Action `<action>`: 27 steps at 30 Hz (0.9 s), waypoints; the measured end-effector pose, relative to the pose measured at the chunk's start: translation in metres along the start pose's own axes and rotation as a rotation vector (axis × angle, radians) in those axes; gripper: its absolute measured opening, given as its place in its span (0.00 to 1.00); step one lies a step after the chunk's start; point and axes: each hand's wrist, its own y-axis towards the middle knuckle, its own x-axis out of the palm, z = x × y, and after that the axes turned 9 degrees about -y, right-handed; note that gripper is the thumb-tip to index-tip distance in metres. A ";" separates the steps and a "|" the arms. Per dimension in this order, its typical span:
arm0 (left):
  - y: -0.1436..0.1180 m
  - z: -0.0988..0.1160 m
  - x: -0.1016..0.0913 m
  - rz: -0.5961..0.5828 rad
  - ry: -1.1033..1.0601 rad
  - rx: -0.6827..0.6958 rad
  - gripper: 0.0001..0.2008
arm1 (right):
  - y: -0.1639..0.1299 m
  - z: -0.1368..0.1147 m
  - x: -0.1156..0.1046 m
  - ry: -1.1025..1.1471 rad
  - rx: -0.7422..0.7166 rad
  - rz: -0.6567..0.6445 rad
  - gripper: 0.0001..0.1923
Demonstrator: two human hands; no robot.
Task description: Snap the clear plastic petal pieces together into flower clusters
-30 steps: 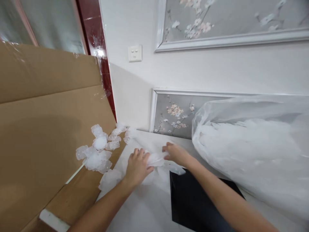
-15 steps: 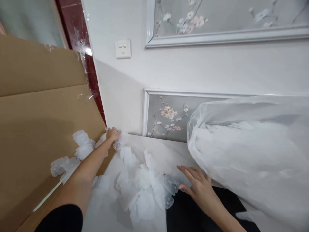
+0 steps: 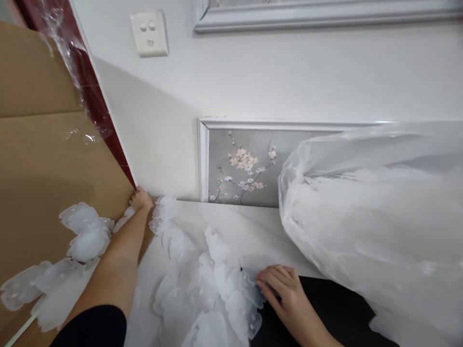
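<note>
Many thin, translucent white plastic pieces (image 3: 211, 279) with rounded, wavy outlines lie in a loose pile on a white surface. My left hand (image 3: 142, 198) reaches into the far left corner, where the cardboard meets the wall. Its fingers are curled, and what they hold, if anything, is hidden. Right beside it lies another cluster of translucent pieces (image 3: 164, 209). On the pile's right side, my right hand (image 3: 284, 286) has its fingers drawn together at the edge of a clear piece (image 3: 249, 284), over a black surface (image 3: 325, 308).
A tall cardboard sheet (image 3: 43, 168) stands at the left, with several pieces (image 3: 88, 236) lying against it. A large clear bag (image 3: 379, 217) full of similar white pieces bulges in from the right. Behind are a white wall, a socket plate (image 3: 149, 33) and a framed floral panel (image 3: 246, 166).
The view has moved closer to the wall. My left hand has gone deeper into the corner, away from the cluster beside it. My right hand has closed from spread fingers, moving slightly left onto the pile's edge.
</note>
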 end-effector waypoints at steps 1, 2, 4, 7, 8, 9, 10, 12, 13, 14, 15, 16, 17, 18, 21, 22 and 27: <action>-0.001 0.000 0.000 -0.002 0.017 0.017 0.19 | 0.000 0.001 0.000 0.010 0.000 0.009 0.11; -0.003 0.001 0.000 -0.004 0.035 0.037 0.20 | 0.001 0.001 0.000 0.019 0.001 0.018 0.11; -0.009 0.005 0.003 -0.031 0.067 0.102 0.20 | 0.003 0.001 0.000 0.029 0.001 0.030 0.11; -0.024 0.013 0.013 -0.130 0.104 0.214 0.22 | 0.006 -0.005 -0.005 0.016 -0.002 0.016 0.12; -0.030 0.016 0.017 -0.160 0.118 0.242 0.24 | 0.005 -0.007 -0.008 0.006 -0.008 0.009 0.13; -0.037 0.019 0.020 -0.180 0.133 0.267 0.26 | 0.004 -0.009 -0.013 -0.005 -0.017 0.000 0.13; -0.044 0.021 0.022 -0.190 0.149 0.288 0.27 | 0.000 -0.010 -0.018 -0.018 -0.026 -0.008 0.13; -0.058 0.025 0.023 -0.181 0.174 0.322 0.26 | -0.015 -0.005 -0.030 -0.072 -0.028 -0.009 0.14; -0.064 0.027 0.022 -0.171 0.181 0.337 0.24 | -0.027 0.001 -0.036 -0.120 -0.017 -0.001 0.14; -0.070 0.029 0.020 -0.163 0.184 0.352 0.23 | -0.040 0.009 -0.041 -0.188 0.006 0.013 0.14; -0.076 0.032 0.017 -0.159 0.183 0.369 0.22 | -0.055 0.020 -0.045 -0.272 0.032 0.037 0.14; -0.081 0.034 0.013 -0.161 0.179 0.386 0.22 | -0.070 0.031 -0.047 -0.364 0.063 0.058 0.15; -0.085 0.037 0.008 -0.166 0.173 0.403 0.22 | -0.086 0.043 -0.049 -0.455 0.111 0.070 0.17; -0.090 0.041 0.003 -0.171 0.164 0.416 0.22 | -0.100 0.054 -0.049 -0.533 0.163 0.068 0.19; -0.113 0.057 -0.010 -0.174 0.119 0.466 0.22 | -0.128 0.080 -0.045 -0.702 0.266 0.036 0.22; -0.126 0.062 -0.013 -0.177 0.097 0.496 0.22 | -0.132 0.085 -0.045 -0.736 0.276 0.016 0.22; -0.215 0.080 -0.009 -0.354 -0.005 0.734 0.23 | -0.128 0.090 -0.057 -0.799 0.113 -0.010 0.21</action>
